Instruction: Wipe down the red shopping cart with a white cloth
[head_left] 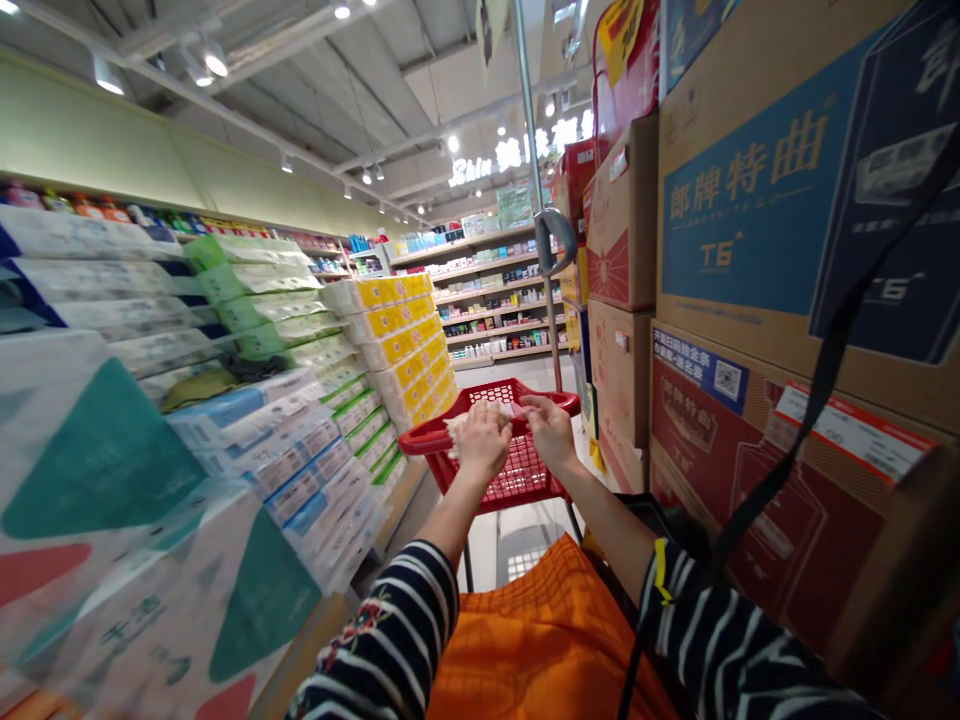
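Item: white crumpled sheet [508, 409], paper or cloth, can't tell which. Loc.: over near rim of red basket [431, 440], betw. both hands. L hand [484, 442] curled shut on one end; R hand [550, 430] pinches the other. Likely light, limp, tear-prone: grip at edges. Long axis approx. left-right, along rim.

Your L sleeve [390, 640] & R sleeve [739, 650]: dark navy w/ thin white stripes, stopping short of the wrists. Small reddish floral print [361, 615] near L cuff, yellow tab [660, 572] at R cuff. Black strap [814, 400] crosses your R side. L hand [482, 440] & R hand [550, 430] bare.
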